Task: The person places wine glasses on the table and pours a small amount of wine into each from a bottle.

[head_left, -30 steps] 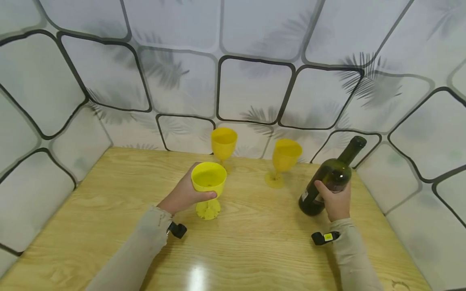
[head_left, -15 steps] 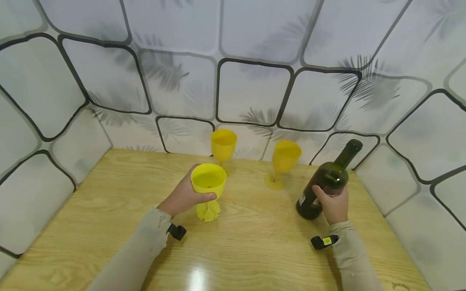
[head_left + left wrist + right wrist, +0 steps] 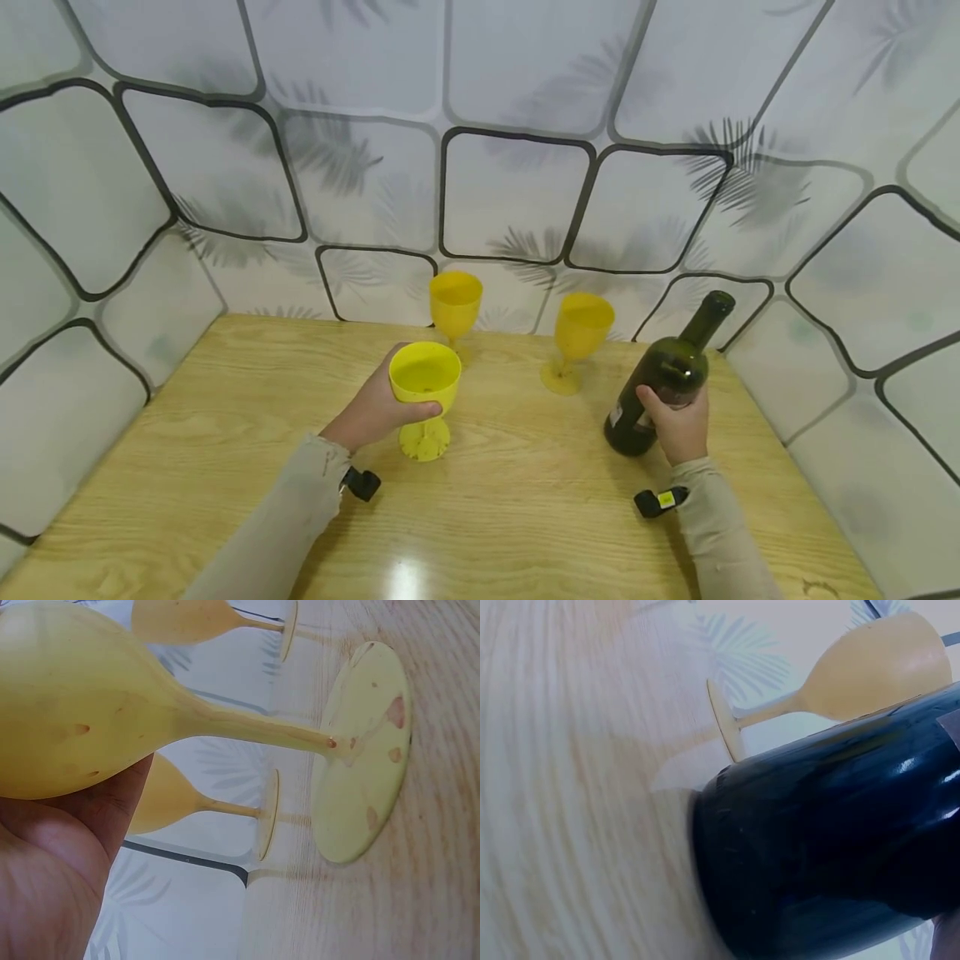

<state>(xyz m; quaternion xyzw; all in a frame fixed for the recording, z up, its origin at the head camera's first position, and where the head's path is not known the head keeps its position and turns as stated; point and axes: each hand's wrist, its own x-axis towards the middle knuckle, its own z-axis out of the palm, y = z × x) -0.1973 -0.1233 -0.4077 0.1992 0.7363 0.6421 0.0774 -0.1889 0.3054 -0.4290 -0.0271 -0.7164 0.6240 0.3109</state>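
Observation:
My left hand (image 3: 378, 407) grips a yellow goblet (image 3: 425, 373) around its bowl, thumb across the near side. The goblet stands upright, and in the left wrist view its round foot (image 3: 367, 772), marked with reddish-brown spots, is right at the tabletop. On the right, my right hand (image 3: 678, 421) holds a dark green wine bottle (image 3: 675, 365) around its body. The bottle's neck points up and to the right in the head view. Its base is close over the table in the right wrist view. A pale label shows partly beside the thumb.
Two more yellow goblets stand near the back wall: one goblet (image 3: 455, 304) behind the held one, another goblet (image 3: 582, 329) left of the bottle. Patterned walls (image 3: 517, 196) enclose the wooden table (image 3: 510, 517) at the back and both sides.
The bottle has shifted slightly left, toward the right-hand standing goblet. The left hand keeps its hold on the goblet, almost still. The head view has turned slightly.

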